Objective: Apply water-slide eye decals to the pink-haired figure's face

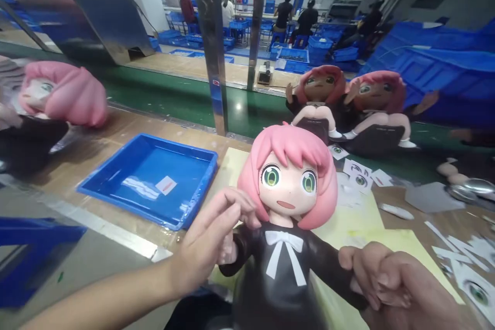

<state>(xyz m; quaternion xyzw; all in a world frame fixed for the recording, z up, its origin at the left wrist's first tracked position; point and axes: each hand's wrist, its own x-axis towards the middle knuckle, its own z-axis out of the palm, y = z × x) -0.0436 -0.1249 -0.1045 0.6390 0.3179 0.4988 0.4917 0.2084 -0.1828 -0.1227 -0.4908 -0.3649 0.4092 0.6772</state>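
A large figure with pink hair, green eyes, a black dress and a white bow (285, 240) is upright in front of me, facing me. My left hand (216, 229) is at the figure's arm on the left of the view, its curled fingers against the hair edge and sleeve; part of the grip is hidden. On the other side, my right hand (390, 281) is closed around the figure's other black-sleeved arm, covering that arm's end. Under and behind the figure lies a yellow sheet (365, 211).
A shallow blue tray (116, 193) holding a small label (166, 184) sits left. Another pink-haired figure (73, 95) lies far left; two more (319, 93) sit behind. Printed eye papers (359, 175) and paper strips (450, 242) litter the right. A metal post (216, 62) stands ahead; people work beyond.
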